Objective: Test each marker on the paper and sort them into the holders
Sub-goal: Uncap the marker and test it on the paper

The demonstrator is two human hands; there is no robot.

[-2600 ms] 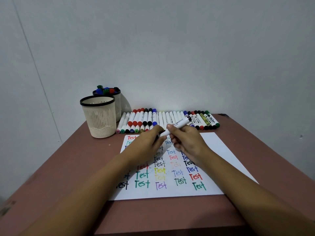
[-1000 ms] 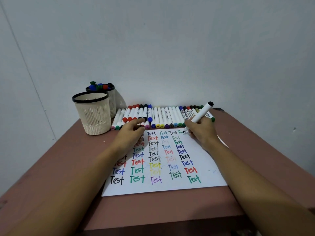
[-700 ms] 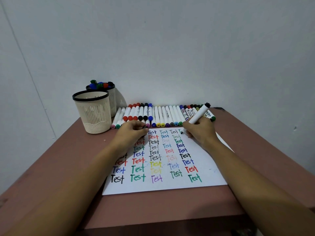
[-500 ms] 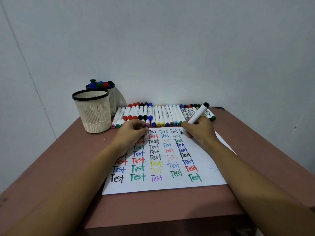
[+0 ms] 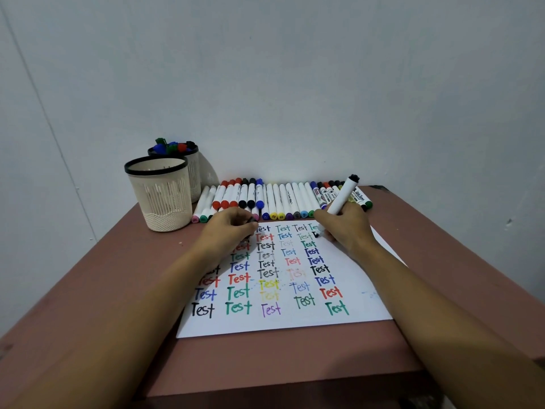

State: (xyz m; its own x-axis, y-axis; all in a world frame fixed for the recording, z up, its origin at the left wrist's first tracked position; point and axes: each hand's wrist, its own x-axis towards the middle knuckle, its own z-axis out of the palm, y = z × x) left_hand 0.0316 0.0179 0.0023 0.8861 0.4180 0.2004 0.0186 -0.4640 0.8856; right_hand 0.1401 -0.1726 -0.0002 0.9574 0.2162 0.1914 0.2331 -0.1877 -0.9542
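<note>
White black-ended marker (image 5: 342, 199), gripped in the right hand (image 5: 346, 231), touches the white paper sheet (image 5: 368, 290) near its far edge; left hand (image 5: 227, 234) pinches a small black cap (image 5: 252, 220). Marker row (image 5: 280, 199) and cream mesh holders (image 5: 160, 199) stand behind.

Marker labels (image 5: 325, 196) illegibly small

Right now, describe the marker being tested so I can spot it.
Find the white paper; at its far right corner is the right hand. The marker it grips is white-barrelled with a black end, and unlike the row of markers lying flat by the wall, it stands tilted, tip on the paper.
</note>
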